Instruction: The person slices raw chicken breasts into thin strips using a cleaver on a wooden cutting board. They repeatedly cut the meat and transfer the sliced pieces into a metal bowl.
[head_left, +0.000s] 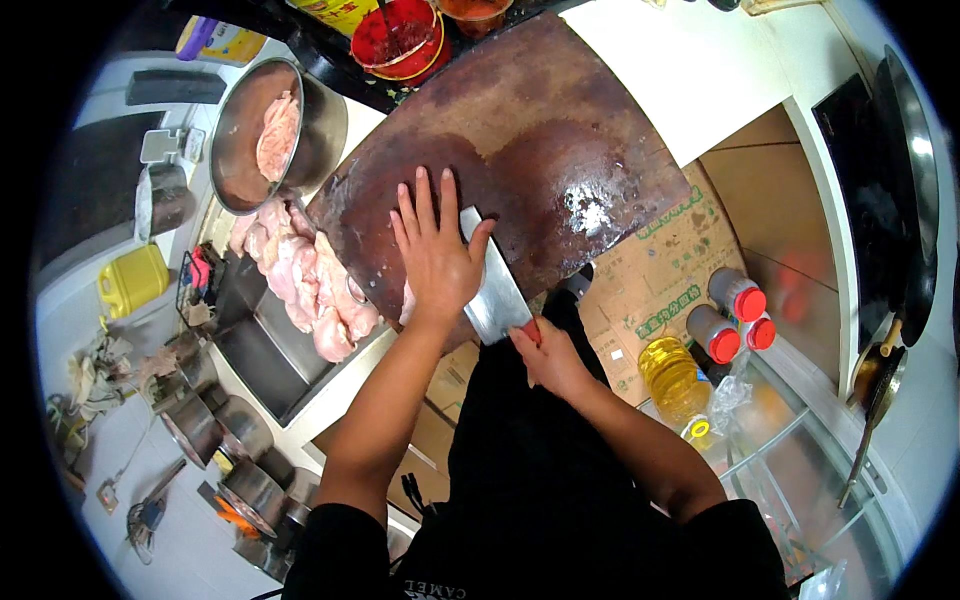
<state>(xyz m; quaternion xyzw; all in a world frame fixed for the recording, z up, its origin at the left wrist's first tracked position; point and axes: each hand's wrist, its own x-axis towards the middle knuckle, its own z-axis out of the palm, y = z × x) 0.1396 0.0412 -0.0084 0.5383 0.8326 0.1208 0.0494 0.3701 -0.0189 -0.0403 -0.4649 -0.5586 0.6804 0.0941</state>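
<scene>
My right hand (553, 356) is closed around the red handle (532, 331) of a cleaver. Its broad steel blade (496, 294) lies over the near edge of a dark wooden cutting board (517, 97), pointing away from me. My left hand (437, 255) is flat, palm down over the board, fingers apart and thumb over the blade's upper part. A bit of pale pink meat (407, 303) shows beside the left wrist; how much lies under the palm is hidden. Left of the board, a heap of raw, pale pink meat (296, 270), apparently chicken, sits by the sink.
A steel bowl (322, 127) holding sliced meat (277, 135) stands beyond the heap. The steel sink (274, 352) is at left. A red bucket (397, 37) stands behind the board. At right are red-lidded jars (724, 345), an oil bottle (671, 379) and flattened cardboard (667, 277).
</scene>
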